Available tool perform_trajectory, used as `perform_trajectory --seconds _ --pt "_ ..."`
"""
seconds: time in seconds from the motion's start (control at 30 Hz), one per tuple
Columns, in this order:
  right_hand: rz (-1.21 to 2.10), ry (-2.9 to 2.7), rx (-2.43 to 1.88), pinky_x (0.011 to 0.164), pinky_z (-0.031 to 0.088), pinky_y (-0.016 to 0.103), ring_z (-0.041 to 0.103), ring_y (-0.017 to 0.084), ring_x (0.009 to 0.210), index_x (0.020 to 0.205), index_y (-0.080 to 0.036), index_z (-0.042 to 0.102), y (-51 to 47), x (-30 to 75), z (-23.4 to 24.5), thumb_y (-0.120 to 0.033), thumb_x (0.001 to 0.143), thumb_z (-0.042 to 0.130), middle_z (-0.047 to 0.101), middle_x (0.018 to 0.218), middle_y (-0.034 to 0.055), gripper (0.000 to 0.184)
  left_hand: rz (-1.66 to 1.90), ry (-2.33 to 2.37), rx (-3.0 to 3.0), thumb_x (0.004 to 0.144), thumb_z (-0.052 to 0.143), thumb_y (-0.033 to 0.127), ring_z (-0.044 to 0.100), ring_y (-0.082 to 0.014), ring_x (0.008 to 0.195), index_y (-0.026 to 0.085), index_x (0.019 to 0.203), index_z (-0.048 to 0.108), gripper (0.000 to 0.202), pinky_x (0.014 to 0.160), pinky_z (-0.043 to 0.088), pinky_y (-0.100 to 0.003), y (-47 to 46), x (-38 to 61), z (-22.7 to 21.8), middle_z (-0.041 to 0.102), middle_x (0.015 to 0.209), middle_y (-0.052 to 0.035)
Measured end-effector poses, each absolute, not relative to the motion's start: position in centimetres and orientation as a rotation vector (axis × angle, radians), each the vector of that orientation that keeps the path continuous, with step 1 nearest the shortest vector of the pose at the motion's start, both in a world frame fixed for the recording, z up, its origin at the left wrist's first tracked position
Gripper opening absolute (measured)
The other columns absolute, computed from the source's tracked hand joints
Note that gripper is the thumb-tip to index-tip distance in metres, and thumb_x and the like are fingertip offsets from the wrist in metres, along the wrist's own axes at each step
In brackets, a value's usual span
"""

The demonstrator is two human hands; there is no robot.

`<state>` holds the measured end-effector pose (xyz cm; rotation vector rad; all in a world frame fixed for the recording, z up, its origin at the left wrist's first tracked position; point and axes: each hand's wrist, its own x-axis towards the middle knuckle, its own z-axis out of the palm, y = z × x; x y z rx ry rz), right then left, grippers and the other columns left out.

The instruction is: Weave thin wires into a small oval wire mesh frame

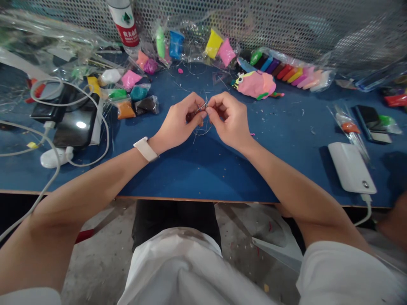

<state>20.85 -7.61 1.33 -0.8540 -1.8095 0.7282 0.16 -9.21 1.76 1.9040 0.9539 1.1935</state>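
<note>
Silvery wire point(201, 130) best kept taut, probably, and worked in small slow twists to avoid kinks. Pinched between the meeting fingertips of left hand point(178, 125) and right hand point(229, 120), both closed on it, just above the blue table point(197, 169), with loose ends trailing below the knuckles.

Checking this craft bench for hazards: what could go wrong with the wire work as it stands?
1. The left hand and right hand pinch thin wire close together; its loose ends could prick a finger.
2. The small brown lump in the left hand looks barely gripped and could slip onto the blue table.
</note>
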Motion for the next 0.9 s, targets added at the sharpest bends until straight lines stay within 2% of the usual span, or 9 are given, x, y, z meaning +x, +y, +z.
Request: perform_trajectory --seconds 0.17,0.3,0.5,0.7,0.9 --pt "0.794 -1.800 -0.856 0.081 0.070 0.041 0.070 0.023 0.088 0.102 -0.030 0.066 -7.3 21.0 0.9 -0.070 0.103 0.081 0.064 0.091 0.0023 0.042 1.161 0.924 1.876 0.111 0.073 0.032 0.077 -0.0221 0.081 0.026 0.107 0.061 0.014 0.078 0.065 -0.039 -9.3 0.2 1.7 0.073 0.084 -0.0007" --pt "0.836 -1.764 -0.836 0.074 0.067 0.037 0.068 0.020 0.080 0.100 -0.029 0.064 -7.5 21.0 1.0 -0.074 0.102 0.080 0.060 0.085 -0.0002 0.047 1.177 0.874 1.870 0.114 0.073 0.043 0.076 -0.0195 0.076 0.026 0.110 0.060 0.021 0.074 0.065 -0.036 -9.0 0.2 1.0 0.071 0.082 0.0004" --pt "0.829 -1.747 -0.816 0.066 0.064 0.034 0.065 0.017 0.071 0.096 -0.028 0.064 -7.3 20.8 1.2 -0.079 0.100 0.079 0.058 0.080 -0.0017 0.053 1.253 0.869 1.920 0.114 0.071 0.054 0.079 -0.0211 0.079 0.029 0.123 0.061 0.028 0.076 0.068 -0.038 -8.2 0.1 -0.8 0.071 0.083 0.0007" --pt "0.884 -1.697 -0.858 0.061 0.062 0.033 0.067 0.018 0.068 0.093 -0.029 0.067 -7.5 20.5 1.5 -0.077 0.094 0.088 0.062 0.076 -0.0018 0.053 1.295 0.901 2.008 0.115 0.071 0.049 0.078 -0.0198 0.073 0.028 0.118 0.064 0.022 0.072 0.066 -0.035 -8.2 0.0 -0.4 0.073 0.078 0.0017" --pt "0.759 -1.666 -0.924 0.065 0.063 0.035 0.071 0.019 0.070 0.083 -0.027 0.067 -8.5 20.4 2.4 -0.059 0.094 0.094 0.064 0.071 -0.0013 0.043 1.316 0.969 2.181 0.112 0.070 0.030 0.078 -0.0184 0.071 0.028 0.120 0.068 0.009 0.076 0.066 -0.034 -9.3 0.1 0.5 0.076 0.078 0.0035"
